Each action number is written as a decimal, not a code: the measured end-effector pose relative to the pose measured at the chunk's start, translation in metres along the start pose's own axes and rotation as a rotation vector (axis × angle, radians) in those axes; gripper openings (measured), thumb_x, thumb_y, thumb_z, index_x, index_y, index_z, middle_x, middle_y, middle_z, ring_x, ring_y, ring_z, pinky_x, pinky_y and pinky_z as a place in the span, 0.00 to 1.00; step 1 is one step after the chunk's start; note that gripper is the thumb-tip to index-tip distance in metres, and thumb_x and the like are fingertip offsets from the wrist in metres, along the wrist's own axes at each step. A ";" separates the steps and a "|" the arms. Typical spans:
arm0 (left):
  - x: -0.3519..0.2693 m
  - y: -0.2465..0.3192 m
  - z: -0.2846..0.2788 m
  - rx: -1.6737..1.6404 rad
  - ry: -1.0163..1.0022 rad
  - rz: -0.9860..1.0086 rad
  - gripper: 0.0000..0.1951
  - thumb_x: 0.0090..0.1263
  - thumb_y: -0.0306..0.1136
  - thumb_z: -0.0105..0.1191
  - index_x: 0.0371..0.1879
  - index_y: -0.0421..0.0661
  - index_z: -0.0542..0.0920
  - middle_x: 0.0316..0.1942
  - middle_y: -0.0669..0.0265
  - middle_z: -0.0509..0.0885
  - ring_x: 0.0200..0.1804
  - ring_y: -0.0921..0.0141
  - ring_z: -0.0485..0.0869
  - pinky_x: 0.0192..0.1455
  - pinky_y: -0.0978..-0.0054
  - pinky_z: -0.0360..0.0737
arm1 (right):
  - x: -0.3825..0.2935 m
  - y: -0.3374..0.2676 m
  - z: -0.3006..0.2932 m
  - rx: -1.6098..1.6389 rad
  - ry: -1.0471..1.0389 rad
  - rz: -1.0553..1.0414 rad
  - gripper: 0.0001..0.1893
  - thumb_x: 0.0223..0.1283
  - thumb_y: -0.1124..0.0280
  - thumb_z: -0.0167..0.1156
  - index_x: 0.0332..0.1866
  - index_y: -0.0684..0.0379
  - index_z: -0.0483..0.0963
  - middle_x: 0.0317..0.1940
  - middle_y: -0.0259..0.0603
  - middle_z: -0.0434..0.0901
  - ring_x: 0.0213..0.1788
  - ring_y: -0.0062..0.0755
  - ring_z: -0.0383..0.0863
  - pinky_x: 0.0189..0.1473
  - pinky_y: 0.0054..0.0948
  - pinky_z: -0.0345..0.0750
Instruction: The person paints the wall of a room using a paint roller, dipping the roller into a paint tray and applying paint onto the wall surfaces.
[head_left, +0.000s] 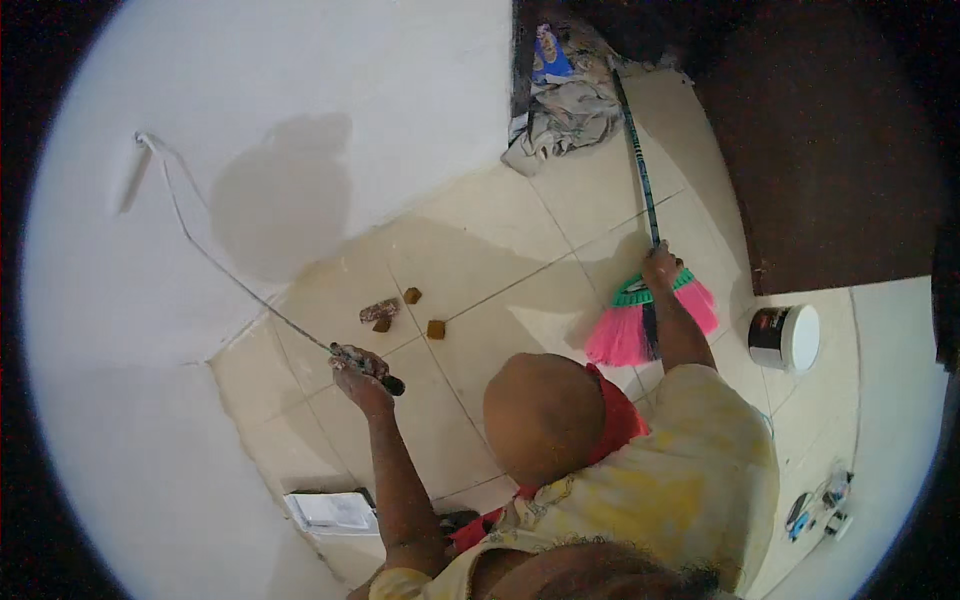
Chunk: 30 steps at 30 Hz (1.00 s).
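My left hand (364, 371) grips the dark handle of a paint roller (247, 289). Its long bent wire frame reaches up and left, and the white roller cover (133, 178) lies against the white wall (247, 67). On the other side, my right hand (663, 264) is closed around the dark patterned stick of a broom (639, 161), just above its green head. Pink bristles (619, 337) with a dark band fan out below that hand, partly covered by my forearm. My bare bent knee (544, 416) shows between the two arms.
Several small brown pieces (436, 329) and a speckled lump (379, 310) lie on the tiled floor (480, 262). A paint tray (334, 512) sits by the left wall. A white bucket (802, 337) stands right, below a dark panel (825, 165). Crumpled grey cloth (574, 116) lies at the top.
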<state>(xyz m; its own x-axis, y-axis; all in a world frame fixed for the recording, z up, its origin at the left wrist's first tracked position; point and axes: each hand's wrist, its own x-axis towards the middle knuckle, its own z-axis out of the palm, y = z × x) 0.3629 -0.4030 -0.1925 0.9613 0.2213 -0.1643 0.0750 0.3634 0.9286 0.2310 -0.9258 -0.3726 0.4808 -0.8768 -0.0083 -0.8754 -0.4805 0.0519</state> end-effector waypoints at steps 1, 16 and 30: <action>0.002 0.003 -0.004 0.015 -0.013 0.009 0.19 0.69 0.51 0.34 0.24 0.49 0.62 0.14 0.73 0.63 0.13 0.79 0.60 0.13 0.83 0.58 | -0.005 0.001 0.001 0.108 -0.030 -0.054 0.14 0.55 0.59 0.46 0.44 0.54 0.67 0.30 0.37 0.78 0.34 0.35 0.78 0.40 0.38 0.68; 0.001 -0.014 -0.006 -0.017 -0.199 -0.055 0.23 0.66 0.59 0.34 0.27 0.49 0.64 0.14 0.71 0.64 0.15 0.78 0.63 0.14 0.83 0.62 | -0.250 0.154 -0.077 -0.326 -0.877 -0.296 0.30 0.51 0.54 0.50 0.59 0.56 0.60 0.58 0.51 0.61 0.62 0.47 0.59 0.60 0.55 0.52; 0.004 -0.012 -0.011 -0.115 -0.083 -0.116 0.16 0.70 0.48 0.34 0.23 0.54 0.64 0.14 0.75 0.63 0.13 0.79 0.59 0.13 0.84 0.59 | -0.290 0.148 -0.119 -0.992 -1.255 -0.553 0.27 0.52 0.55 0.51 0.56 0.58 0.62 0.53 0.48 0.66 0.60 0.43 0.60 0.61 0.47 0.54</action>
<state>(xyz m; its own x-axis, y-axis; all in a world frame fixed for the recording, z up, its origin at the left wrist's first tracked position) 0.3634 -0.3969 -0.2080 0.9669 0.0982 -0.2355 0.1602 0.4845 0.8600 -0.0324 -0.7406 -0.2434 -0.0631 -0.3261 -0.9432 -0.0280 -0.9442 0.3283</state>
